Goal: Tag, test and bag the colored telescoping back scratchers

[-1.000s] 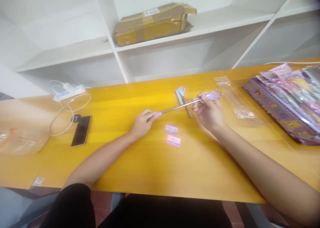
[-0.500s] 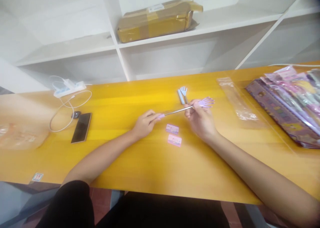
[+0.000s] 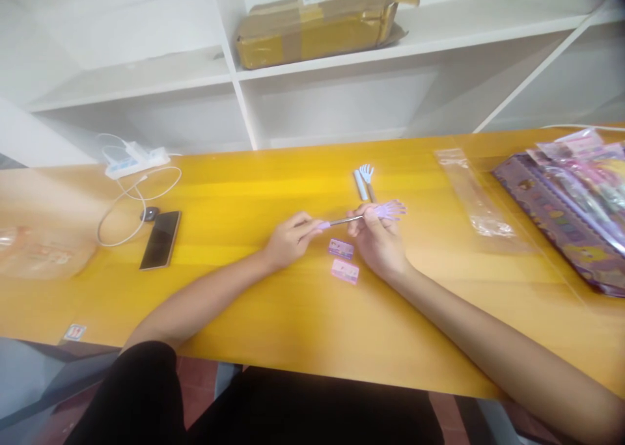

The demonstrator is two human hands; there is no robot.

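Note:
A purple telescopic back scratcher (image 3: 342,220) with a hand-shaped claw is held between both hands over the yellow table (image 3: 273,308). My left hand (image 3: 289,239) pinches its purple handle end. My right hand (image 3: 375,240) grips the metal rod just behind the claw. A second scratcher (image 3: 365,179), light blue, lies on the table just beyond. Two small pink cards (image 3: 343,259) lie right below the hands.
A dark phone (image 3: 161,239) and a white power strip (image 3: 134,161) with a cable lie at the left. A clear plastic bag (image 3: 476,201) and a purple box of packaged items (image 3: 571,217) sit at the right. A taped parcel (image 3: 322,21) rests on the white shelf behind.
My right hand has moved left toward my left hand, and the scratcher's rod between them has grown much shorter. The view has shifted slightly.

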